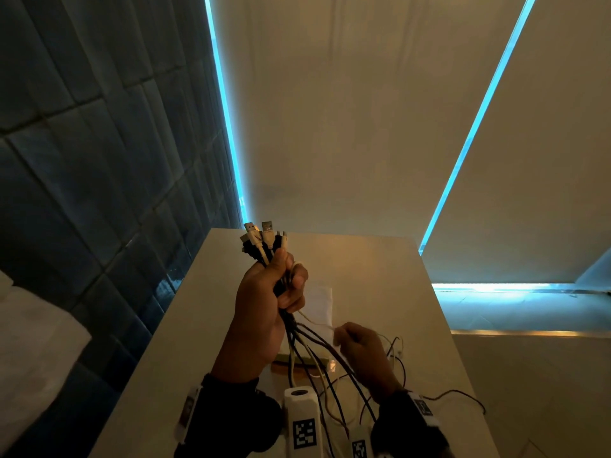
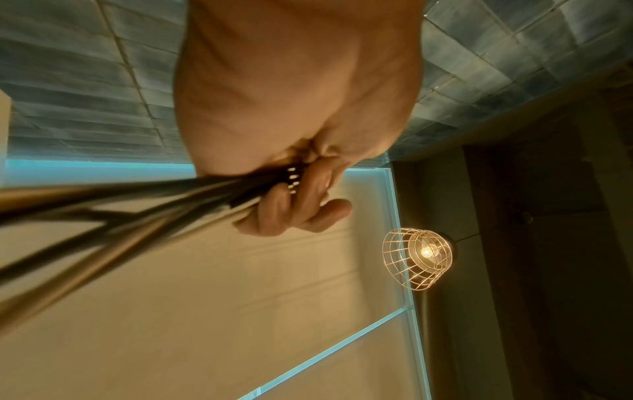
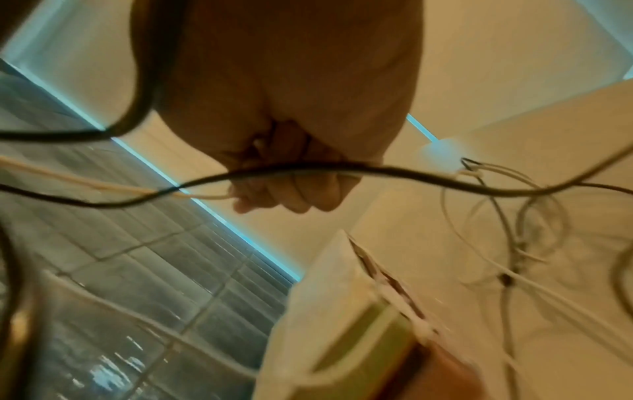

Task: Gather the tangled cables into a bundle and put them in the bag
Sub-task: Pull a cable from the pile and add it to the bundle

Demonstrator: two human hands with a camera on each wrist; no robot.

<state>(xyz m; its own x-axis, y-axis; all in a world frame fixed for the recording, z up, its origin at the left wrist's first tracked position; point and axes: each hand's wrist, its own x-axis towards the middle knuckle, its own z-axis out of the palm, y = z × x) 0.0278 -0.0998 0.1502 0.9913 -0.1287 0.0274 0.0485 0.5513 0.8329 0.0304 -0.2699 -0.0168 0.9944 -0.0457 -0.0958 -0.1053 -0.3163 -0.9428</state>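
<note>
My left hand (image 1: 281,285) is raised above the table and grips a bunch of black and white cables (image 1: 264,241), their USB plugs sticking up past my thumb. The loose lengths hang from my fist down to the table (image 1: 363,259). In the left wrist view my fingers (image 2: 291,211) are curled tight round the cables (image 2: 137,205). Lower right, my right hand (image 1: 344,335) pinches one thin white cable (image 1: 314,320) running from the bunch. The right wrist view shows this white cable (image 3: 103,186) held in my right hand (image 3: 260,194). A clear plastic bag (image 1: 319,300) lies flat beyond my hands.
Loose cable loops (image 1: 396,355) lie on the white table to the right. A small flat packet (image 1: 297,361) sits under the hanging cables. A dark tiled wall (image 1: 82,160) runs along the left and window blinds (image 1: 363,110) stand behind. A caged lamp (image 2: 418,257) hangs overhead.
</note>
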